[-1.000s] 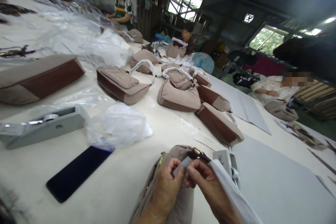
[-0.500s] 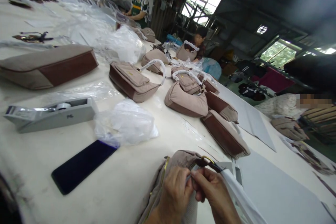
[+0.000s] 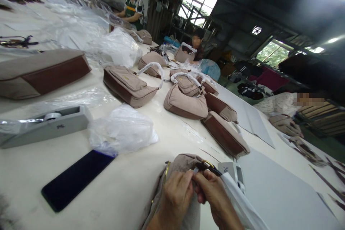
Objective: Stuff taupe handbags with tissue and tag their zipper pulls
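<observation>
A taupe fabric handbag (image 3: 185, 161) with a gold zipper (image 3: 167, 172) stands at the bottom centre, partly behind my hands. My left hand (image 3: 175, 194) is closed in a pinch against the bag's upper edge. Meeting it fingertip to fingertip, my right hand (image 3: 212, 190) pinches too. Between them shows the end of a small pale strip (image 3: 196, 169), perhaps tape; the fingers cover most of it. Just beyond is a gold ring (image 3: 208, 163) joining the bag to its dark strap end. From there the strap, wrapped in white (image 3: 239, 197), runs down to the right.
On the left lie a dark phone (image 3: 78, 179), a grey tape dispenser (image 3: 72, 124) and crumpled clear plastic (image 3: 121, 129). Another dispenser (image 3: 225, 168) sits behind the strap. Several similar bags (image 3: 185, 104) spread across the table. Co-workers (image 3: 133, 7) are around its far side.
The view has turned slightly right, so the table things sit further left. Both hands keep their pinch at the ring, with only small finger movement.
</observation>
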The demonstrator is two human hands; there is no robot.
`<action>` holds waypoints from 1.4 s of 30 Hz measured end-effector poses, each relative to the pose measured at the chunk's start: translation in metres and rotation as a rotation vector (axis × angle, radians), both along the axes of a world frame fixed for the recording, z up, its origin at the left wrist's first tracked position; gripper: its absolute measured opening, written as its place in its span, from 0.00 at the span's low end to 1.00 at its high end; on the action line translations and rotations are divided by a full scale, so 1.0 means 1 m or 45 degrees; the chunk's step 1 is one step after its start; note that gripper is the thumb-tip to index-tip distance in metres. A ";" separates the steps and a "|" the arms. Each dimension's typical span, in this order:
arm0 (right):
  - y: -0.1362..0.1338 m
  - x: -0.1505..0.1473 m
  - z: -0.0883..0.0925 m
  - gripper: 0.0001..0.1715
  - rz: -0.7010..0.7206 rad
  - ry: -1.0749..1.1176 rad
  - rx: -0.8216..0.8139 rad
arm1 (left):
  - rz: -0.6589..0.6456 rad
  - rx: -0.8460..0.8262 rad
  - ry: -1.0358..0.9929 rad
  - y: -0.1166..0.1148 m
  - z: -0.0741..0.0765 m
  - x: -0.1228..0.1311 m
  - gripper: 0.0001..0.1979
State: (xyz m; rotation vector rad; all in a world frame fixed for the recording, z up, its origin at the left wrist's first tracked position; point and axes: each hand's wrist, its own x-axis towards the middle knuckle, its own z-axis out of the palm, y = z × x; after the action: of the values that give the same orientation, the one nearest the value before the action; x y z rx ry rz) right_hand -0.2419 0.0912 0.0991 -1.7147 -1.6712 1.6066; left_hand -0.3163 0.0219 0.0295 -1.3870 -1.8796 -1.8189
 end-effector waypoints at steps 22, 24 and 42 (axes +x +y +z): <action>-0.001 0.027 -0.002 0.14 0.189 0.385 -0.062 | -0.894 -0.467 -2.177 -0.001 0.023 -0.007 0.16; 0.000 0.026 -0.001 0.14 0.198 0.368 -0.041 | -0.920 -0.462 -2.253 -0.001 0.021 -0.008 0.17; -0.010 0.022 -0.036 0.20 -0.070 0.311 0.055 | -1.125 -0.414 -2.680 -0.002 0.007 -0.023 0.27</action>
State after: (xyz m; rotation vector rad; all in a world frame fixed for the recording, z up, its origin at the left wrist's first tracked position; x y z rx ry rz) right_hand -0.2199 0.0808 0.0631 -1.4632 -1.5174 1.6662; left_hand -0.3396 0.0202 0.0364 0.6688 -1.8773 -4.4599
